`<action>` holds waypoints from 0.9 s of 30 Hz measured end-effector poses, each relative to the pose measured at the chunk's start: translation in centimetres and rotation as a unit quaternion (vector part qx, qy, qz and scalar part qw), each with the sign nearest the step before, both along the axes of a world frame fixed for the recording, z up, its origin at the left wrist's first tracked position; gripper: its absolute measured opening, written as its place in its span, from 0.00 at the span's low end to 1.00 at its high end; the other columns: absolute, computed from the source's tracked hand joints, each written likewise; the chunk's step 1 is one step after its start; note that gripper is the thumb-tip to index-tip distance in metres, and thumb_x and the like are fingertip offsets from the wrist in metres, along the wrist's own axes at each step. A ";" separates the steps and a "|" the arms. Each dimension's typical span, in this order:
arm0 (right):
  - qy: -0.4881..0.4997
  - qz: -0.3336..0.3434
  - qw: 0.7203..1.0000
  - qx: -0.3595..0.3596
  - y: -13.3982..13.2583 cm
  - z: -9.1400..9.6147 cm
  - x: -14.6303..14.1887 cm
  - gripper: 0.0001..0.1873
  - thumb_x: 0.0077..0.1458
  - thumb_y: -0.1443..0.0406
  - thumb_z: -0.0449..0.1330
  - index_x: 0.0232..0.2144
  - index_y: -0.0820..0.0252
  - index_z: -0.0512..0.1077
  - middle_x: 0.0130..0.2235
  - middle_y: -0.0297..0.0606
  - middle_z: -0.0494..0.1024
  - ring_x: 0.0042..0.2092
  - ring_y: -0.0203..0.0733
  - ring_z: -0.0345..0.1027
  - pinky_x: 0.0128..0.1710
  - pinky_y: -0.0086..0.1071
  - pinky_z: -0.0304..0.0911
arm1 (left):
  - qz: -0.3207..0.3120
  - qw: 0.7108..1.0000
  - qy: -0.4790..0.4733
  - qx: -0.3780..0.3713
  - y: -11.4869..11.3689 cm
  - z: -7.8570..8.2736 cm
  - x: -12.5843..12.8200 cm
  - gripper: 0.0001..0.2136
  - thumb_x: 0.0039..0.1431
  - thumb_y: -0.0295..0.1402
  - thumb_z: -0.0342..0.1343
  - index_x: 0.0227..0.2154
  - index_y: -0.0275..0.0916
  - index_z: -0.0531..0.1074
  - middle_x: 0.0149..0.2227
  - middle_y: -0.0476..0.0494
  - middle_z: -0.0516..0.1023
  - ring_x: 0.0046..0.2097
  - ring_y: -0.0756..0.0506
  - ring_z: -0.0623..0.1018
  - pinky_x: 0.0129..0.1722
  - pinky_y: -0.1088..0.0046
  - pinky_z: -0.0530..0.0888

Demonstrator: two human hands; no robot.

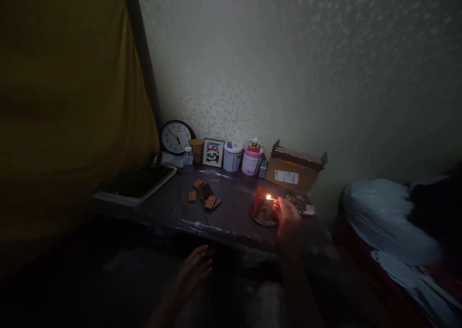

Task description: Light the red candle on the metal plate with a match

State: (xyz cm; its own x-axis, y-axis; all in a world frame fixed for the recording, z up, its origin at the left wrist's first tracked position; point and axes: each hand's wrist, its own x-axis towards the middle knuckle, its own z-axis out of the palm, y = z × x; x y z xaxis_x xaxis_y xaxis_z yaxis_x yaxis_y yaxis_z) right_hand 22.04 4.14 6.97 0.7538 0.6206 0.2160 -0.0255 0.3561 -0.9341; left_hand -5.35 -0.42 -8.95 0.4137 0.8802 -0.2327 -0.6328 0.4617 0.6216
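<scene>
My right hand (pixel 287 213) is pinched on a burning match (pixel 270 198), its flame next to the top of a red candle (pixel 257 200). The candle stands on a patterned round plate (pixel 263 215) on the dark table (pixel 224 212). A second patterned dish (pixel 296 201) lies just behind my right hand. My left hand (pixel 195 270) hangs low in front of the table edge, fingers loosely spread, holding nothing.
Small brown square tiles (pixel 204 194) lie mid-table. Along the wall stand a clock (pixel 176 137), a framed picture (pixel 212 152), two canisters (pixel 233 156) and a cardboard box (pixel 294 170). A book (pixel 139 183) lies at left, bedding (pixel 390 217) at right.
</scene>
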 end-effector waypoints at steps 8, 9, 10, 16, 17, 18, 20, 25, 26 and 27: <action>0.020 0.047 0.998 0.034 0.5 0.9 0.1 0.12 0.39 0.60 0.65 0.28 0.61 0.72 0.29 0.36 0.78 0.30 0.38 0.73 0.34 0.33 0.70 | 0.005 1.000 0.011 -0.017 -0.2 0.6 0.0 0.11 0.54 0.32 0.55 0.42 0.45 0.73 0.49 0.44 0.76 0.45 0.44 0.75 0.48 0.64 0.67; 0.021 0.049 0.998 0.037 0.6 1.0 0.2 0.13 0.38 0.60 0.65 0.27 0.61 0.72 0.29 0.36 0.78 0.30 0.37 0.72 0.34 0.33 0.70 | 0.006 1.000 0.007 -0.016 -0.2 0.5 0.0 0.11 0.55 0.33 0.55 0.42 0.45 0.73 0.49 0.44 0.75 0.45 0.44 0.75 0.48 0.64 0.66; 0.022 0.050 0.998 0.040 0.7 1.1 0.2 0.13 0.38 0.60 0.65 0.27 0.61 0.72 0.29 0.36 0.78 0.29 0.37 0.72 0.34 0.33 0.70 | 0.007 1.000 0.004 -0.015 -0.2 0.4 0.0 0.11 0.55 0.33 0.55 0.42 0.45 0.73 0.49 0.45 0.75 0.45 0.44 0.75 0.49 0.64 0.66; 0.011 0.031 0.999 0.041 2.0 1.1 0.6 0.15 0.36 0.59 0.66 0.26 0.62 0.72 0.27 0.33 0.76 0.26 0.33 0.70 0.29 0.29 0.68 | 0.002 1.000 -0.002 -0.011 -0.4 0.2 0.0 0.13 0.55 0.33 0.54 0.44 0.46 0.72 0.50 0.44 0.75 0.48 0.42 0.74 0.51 0.61 0.65; 0.008 0.026 0.999 0.038 2.3 1.0 0.6 0.15 0.35 0.59 0.67 0.26 0.62 0.72 0.26 0.32 0.76 0.25 0.32 0.69 0.27 0.28 0.67 | 0.005 1.000 0.001 -0.010 -0.4 0.2 0.0 0.13 0.55 0.33 0.54 0.44 0.46 0.72 0.50 0.44 0.75 0.49 0.42 0.74 0.52 0.61 0.64; 0.004 0.022 0.999 0.035 2.5 0.9 0.7 0.15 0.35 0.59 0.67 0.26 0.62 0.73 0.25 0.32 0.75 0.24 0.31 0.67 0.25 0.27 0.66 | 0.005 1.000 0.004 -0.009 -0.4 0.3 0.0 0.13 0.55 0.33 0.54 0.44 0.46 0.72 0.50 0.44 0.75 0.49 0.42 0.74 0.52 0.61 0.64; -0.006 0.014 1.000 0.027 3.0 0.8 0.8 0.14 0.34 0.58 0.67 0.24 0.62 0.73 0.23 0.30 0.74 0.22 0.30 0.65 0.22 0.26 0.63 | 0.002 1.000 0.008 -0.010 -0.4 0.3 -0.1 0.12 0.56 0.34 0.53 0.44 0.46 0.72 0.49 0.44 0.75 0.47 0.43 0.74 0.51 0.62 0.64; -0.028 0.005 1.000 0.011 3.7 0.6 0.9 0.14 0.35 0.57 0.66 0.23 0.61 0.71 0.19 0.28 0.71 0.19 0.30 0.62 0.20 0.26 0.60 | -0.007 1.000 -0.013 -0.005 -0.1 -0.2 -0.3 0.13 0.56 0.34 0.53 0.44 0.45 0.72 0.50 0.44 0.75 0.47 0.43 0.74 0.50 0.61 0.65; -0.032 0.003 0.999 0.008 3.8 0.5 0.9 0.14 0.35 0.57 0.66 0.23 0.61 0.71 0.19 0.28 0.71 0.19 0.30 0.62 0.20 0.26 0.60 | -0.008 1.000 -0.016 -0.003 -0.1 -0.3 -0.3 0.13 0.56 0.34 0.53 0.45 0.45 0.72 0.51 0.43 0.74 0.47 0.42 0.74 0.50 0.61 0.65; -0.037 0.001 0.999 0.006 3.9 0.5 0.9 0.15 0.35 0.56 0.65 0.23 0.61 0.71 0.19 0.28 0.71 0.19 0.30 0.62 0.19 0.26 0.60 | -0.009 1.000 -0.016 -0.002 -0.1 -0.4 -0.3 0.14 0.56 0.34 0.53 0.45 0.45 0.72 0.51 0.43 0.74 0.48 0.42 0.73 0.51 0.61 0.64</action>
